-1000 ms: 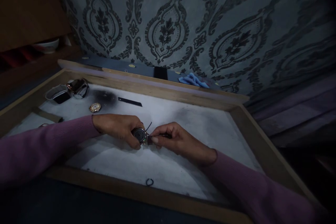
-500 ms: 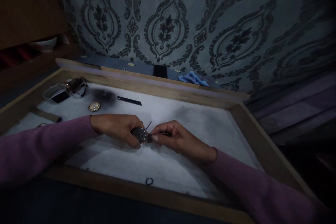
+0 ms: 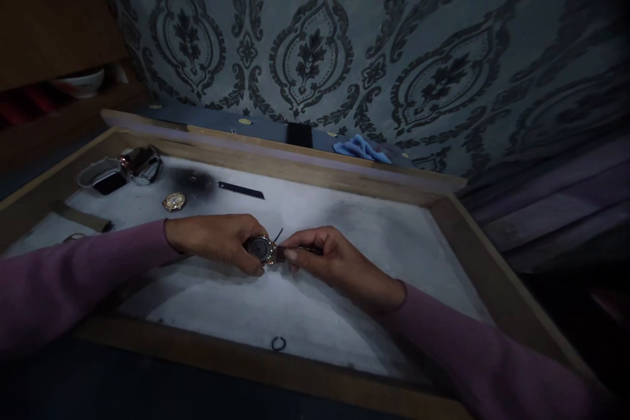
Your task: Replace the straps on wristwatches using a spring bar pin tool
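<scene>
My left hand (image 3: 229, 243) is closed around a wristwatch (image 3: 260, 248) with a round dark dial and a shiny case, tilted face up. Beside the case, the thumb and fingers of my right hand (image 3: 327, 256) pinch a short dark brown watch strap (image 3: 280, 254). The strap meets the case edge; whether it is fastened there I cannot tell. A slim dark piece shows among the right fingers, its kind unclear. Just behind the watch a thin dark strip (image 3: 278, 235) sticks up. Under both hands lies the white tray floor (image 3: 315, 315).
Wooden walls (image 3: 315, 170) frame the tray. At its left are a smartwatch (image 3: 109, 182), another wristwatch (image 3: 145, 167), a gold watch head (image 3: 174, 201) and an olive strap (image 3: 81, 216). A dark blade (image 3: 241, 190) lies behind my hands, a black ring (image 3: 278, 344) in front. Beyond sits a blue cloth (image 3: 361, 147).
The watch has tilted slightly in my left hand, its dial catching more light. Both hands keep their grip, and the whole view has shifted a little.
</scene>
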A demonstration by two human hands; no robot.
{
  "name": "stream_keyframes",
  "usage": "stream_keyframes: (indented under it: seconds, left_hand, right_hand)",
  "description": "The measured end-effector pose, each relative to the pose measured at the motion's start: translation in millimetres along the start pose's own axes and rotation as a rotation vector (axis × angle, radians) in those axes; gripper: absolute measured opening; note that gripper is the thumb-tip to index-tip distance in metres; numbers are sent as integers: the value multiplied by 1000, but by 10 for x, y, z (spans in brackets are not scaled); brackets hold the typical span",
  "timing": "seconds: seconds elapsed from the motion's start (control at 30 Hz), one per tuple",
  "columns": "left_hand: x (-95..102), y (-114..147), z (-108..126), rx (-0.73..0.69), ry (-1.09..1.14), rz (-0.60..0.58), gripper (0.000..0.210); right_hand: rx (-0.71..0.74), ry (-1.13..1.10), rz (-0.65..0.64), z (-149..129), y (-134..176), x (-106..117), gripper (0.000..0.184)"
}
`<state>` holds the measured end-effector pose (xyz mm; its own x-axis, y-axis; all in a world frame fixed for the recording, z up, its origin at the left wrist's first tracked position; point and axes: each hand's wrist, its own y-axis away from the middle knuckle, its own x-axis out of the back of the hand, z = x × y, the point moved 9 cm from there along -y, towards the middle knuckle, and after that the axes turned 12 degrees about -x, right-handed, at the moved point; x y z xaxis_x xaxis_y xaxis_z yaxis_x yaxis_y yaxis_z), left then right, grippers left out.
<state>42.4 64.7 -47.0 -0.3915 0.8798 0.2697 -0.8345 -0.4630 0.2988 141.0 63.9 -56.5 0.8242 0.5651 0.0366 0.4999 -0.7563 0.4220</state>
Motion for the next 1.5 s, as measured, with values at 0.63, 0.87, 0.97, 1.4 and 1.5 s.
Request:
stream_keyframes:
  seconds: [0.63, 0.87, 0.97, 1.4, 1.5]
  left_hand:
    - [25, -7, -22, -16, -22, 51, 15]
    - [16, -16, -20, -23, 31, 32, 18]
    - [12, -6, -5, -12, 25, 21, 17]
    - [-9, -5, 16, -7, -21, 3, 15]
    - [-14, -7, 2, -17, -5, 1, 15]
  right_hand:
    - [52, -34, 14, -30, 1, 10, 15]
    - [31, -18, 8, 4, -10, -3, 18]
    - [30, 1, -8, 6, -17, -16, 16]
    - [38, -23, -48, -28, -12, -55, 13]
    - [39, -19, -40, -30, -10, -48, 12]
